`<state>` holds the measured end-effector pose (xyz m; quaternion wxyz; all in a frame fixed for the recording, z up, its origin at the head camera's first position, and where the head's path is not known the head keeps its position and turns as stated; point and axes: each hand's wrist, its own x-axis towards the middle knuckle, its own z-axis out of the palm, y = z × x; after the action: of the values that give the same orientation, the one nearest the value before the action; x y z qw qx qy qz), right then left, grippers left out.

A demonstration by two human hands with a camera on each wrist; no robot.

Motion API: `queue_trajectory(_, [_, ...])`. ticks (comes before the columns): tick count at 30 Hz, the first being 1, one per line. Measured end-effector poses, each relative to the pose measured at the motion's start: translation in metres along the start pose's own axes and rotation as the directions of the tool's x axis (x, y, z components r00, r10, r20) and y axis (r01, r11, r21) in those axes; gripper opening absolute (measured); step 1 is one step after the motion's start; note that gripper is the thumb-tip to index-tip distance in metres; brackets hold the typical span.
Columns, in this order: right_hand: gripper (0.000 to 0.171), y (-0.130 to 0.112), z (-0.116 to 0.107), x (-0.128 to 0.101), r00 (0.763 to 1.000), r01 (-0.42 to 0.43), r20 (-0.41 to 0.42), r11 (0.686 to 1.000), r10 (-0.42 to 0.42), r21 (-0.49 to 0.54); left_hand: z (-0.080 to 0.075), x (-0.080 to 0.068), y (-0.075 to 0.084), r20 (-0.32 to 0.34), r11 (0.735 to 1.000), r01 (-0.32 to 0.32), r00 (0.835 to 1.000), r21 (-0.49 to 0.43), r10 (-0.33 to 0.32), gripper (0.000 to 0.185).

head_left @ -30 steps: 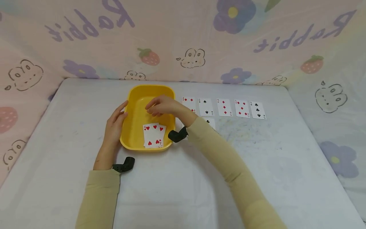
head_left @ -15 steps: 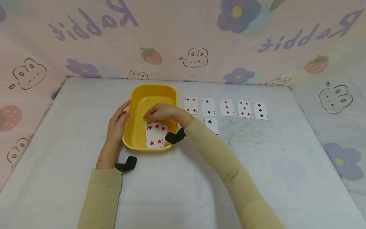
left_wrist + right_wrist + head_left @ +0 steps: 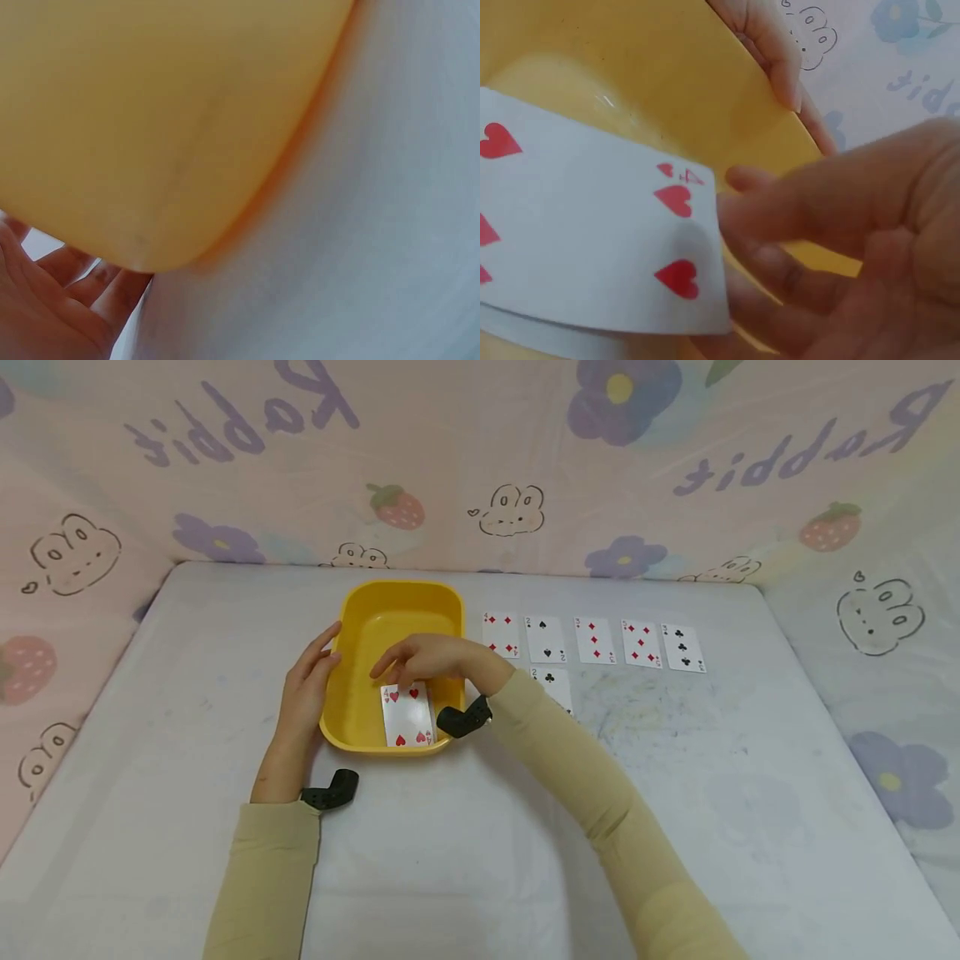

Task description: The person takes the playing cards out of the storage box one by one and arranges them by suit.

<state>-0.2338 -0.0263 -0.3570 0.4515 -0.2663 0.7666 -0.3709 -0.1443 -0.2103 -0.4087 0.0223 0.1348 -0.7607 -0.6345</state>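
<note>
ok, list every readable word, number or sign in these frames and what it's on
"4" with red hearts: top card in the yellow tray.
"4", diamonds: first card in the row.
"2", spade: second card.
"2", club: card below the row.
Diamond and club pips: last three cards; corner numbers too small to read.
"Rabbit", mirrored: backdrop cloth.

Soft, even, bright light leaves only faint shadows on the table, while the left wrist view is a close blur and the right hand looms out of focus.
</note>
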Motion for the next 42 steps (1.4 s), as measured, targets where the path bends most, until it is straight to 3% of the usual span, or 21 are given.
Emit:
queue_trajectory(4, [0.041, 0.001, 0.0, -0.001, 1.0, 0.003, 0.018, 0.995, -0.005, 0.102, 0.0, 0.0, 0.0, -0.003, 1.0, -0.005, 1.0, 0.009, 0.005, 0.042])
queue_trajectory(11, [0.042, 0.004, 0.0, 0.0, 0.998, 0.011, 0.057, 0.988, -0.021, 0.157, 0.0, -0.001, 0.001, 0.0, 1.0, -0.003, 1.0, 0.006, 0.003, 0.042])
queue_trajectory(17, [0.033, 0.004, -0.001, -0.003, 0.997, 0.068, -0.036, 0.985, -0.063, 0.158, 0.001, 0.0, 0.001, -0.002, 1.0, -0.006, 1.0, 0.02, 0.007, 0.042])
queue_trajectory(25, [0.032, 0.003, -0.001, -0.01, 0.985, 0.123, -0.149, 0.949, -0.082, 0.289, 0.001, -0.002, 0.001, -0.004, 1.0, 0.004, 1.0, 0.021, -0.004, 0.042])
queue_trajectory(42, [0.033, 0.022, -0.017, -0.039, 0.955, 0.175, -0.283, 0.934, -0.084, 0.311, 0.001, -0.002, 0.004, 0.001, 0.999, 0.036, 0.999, -0.03, -0.036, 0.041])
